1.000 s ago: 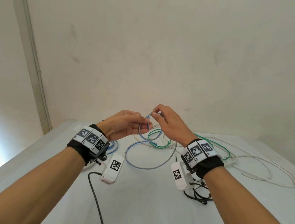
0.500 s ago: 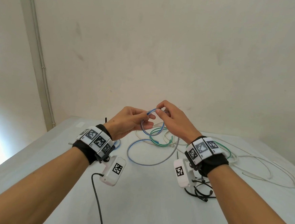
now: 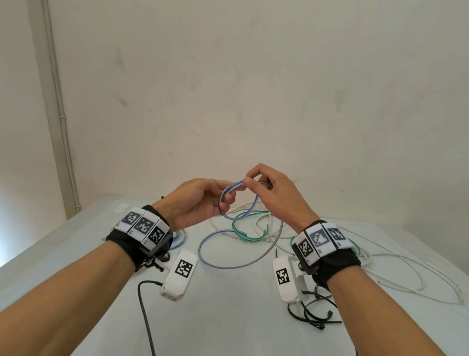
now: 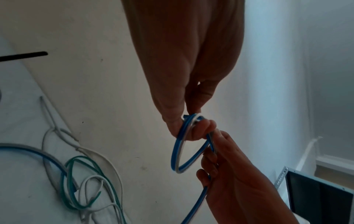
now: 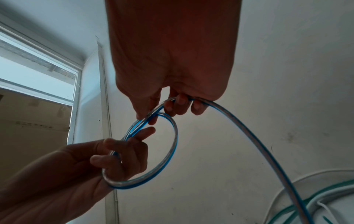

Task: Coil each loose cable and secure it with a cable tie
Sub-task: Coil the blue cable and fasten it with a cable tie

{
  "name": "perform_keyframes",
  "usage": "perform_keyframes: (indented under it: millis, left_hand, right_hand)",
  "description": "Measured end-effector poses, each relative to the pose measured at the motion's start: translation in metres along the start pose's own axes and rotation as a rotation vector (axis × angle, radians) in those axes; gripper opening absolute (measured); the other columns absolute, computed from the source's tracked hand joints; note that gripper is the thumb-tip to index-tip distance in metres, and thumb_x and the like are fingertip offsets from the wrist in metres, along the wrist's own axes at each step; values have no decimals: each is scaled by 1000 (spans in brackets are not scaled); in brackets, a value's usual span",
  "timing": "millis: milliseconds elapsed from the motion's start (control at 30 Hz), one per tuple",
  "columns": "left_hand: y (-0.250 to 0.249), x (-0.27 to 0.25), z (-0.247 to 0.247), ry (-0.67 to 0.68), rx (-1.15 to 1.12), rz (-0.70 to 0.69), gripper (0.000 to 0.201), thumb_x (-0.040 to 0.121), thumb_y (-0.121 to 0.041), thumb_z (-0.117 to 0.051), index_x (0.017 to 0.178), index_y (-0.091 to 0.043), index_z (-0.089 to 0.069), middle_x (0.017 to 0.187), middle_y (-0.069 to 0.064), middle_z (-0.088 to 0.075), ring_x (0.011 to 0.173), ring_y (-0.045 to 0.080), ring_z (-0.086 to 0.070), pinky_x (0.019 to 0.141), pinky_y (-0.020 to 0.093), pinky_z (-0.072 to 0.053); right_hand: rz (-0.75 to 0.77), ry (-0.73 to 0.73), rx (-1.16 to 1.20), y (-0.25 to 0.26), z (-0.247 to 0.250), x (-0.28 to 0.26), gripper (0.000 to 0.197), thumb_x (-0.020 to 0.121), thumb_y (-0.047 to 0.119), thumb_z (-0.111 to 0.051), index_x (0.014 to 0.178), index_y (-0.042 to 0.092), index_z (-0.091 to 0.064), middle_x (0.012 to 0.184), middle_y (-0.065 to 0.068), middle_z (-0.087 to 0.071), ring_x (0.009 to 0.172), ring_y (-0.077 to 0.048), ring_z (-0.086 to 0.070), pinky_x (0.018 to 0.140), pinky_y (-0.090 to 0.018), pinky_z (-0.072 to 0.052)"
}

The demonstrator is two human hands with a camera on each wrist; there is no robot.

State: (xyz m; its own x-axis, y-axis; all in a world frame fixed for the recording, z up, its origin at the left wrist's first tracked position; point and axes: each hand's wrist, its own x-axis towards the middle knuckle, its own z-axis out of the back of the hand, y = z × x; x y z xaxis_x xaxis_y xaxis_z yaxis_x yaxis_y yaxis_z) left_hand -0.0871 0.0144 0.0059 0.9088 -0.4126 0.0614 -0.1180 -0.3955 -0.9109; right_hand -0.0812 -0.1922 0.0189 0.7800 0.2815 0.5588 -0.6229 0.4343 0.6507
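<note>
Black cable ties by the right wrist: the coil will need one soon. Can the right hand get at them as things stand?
Probably not yet. The right hand pinches the blue cable, with the left hand. The black cable ties lie uncovered on the table below the right forearm, so a freed hand looks able to reach them.

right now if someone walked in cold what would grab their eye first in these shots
First, the two hands raised mid-air above the table: the left hand and right hand both pinch a small loop of blue and grey cable, its loose tail hanging to the table. Behind it, green cable and white cable sprawl uncoiled at the far right. Black cable ties lie beneath the right forearm.
</note>
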Motion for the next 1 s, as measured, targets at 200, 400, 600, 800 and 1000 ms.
perform_keyframes:
  millis: [200,400,600,800,1000]
  left_hand:
    - [8,11,5,25,-116,-10,47,92,7,-33,131,11,-58,89,10,-57,75,14,-54,69,23,-52]
    - [18,23,16,-13,-158,-71,39,97,5,-44,134,8,-58,94,11,-67,83,16,-67,80,25,-59]
    - [15,37,25,-133,-173,-121,24,99,2,-55,120,2,-67,102,12,-75,84,14,-74,77,20,-59]
    - [13,38,35,-109,-98,-133,27,99,7,-50,122,4,-66,113,18,-75,99,20,-75,84,22,-59]
    - [1,40,40,-183,140,-227,26,95,9,-60,119,8,-68,116,27,-72,102,31,-75,89,28,-60]
  right_hand:
    - [20,-26,-22,-6,-2,6,11,95,28,-72,91,18,-69,59,8,-38,57,-9,-37,59,-24,-33]
    - [-27,-30,37,-26,-5,18,11,97,32,-69,94,21,-71,59,9,-38,58,-11,-37,61,-27,-34]
    - [-77,27,137,-40,-9,33,22,99,41,-64,101,26,-80,90,-21,-66,77,-23,-48,78,-33,-38]
    - [-147,40,215,-51,-9,43,20,97,42,-68,93,26,-79,79,-8,-47,76,-17,-38,72,-33,-32]
    - [-181,-11,195,-60,-12,46,21,95,41,-72,97,21,-79,75,-6,-47,70,-14,-40,68,-26,-34]
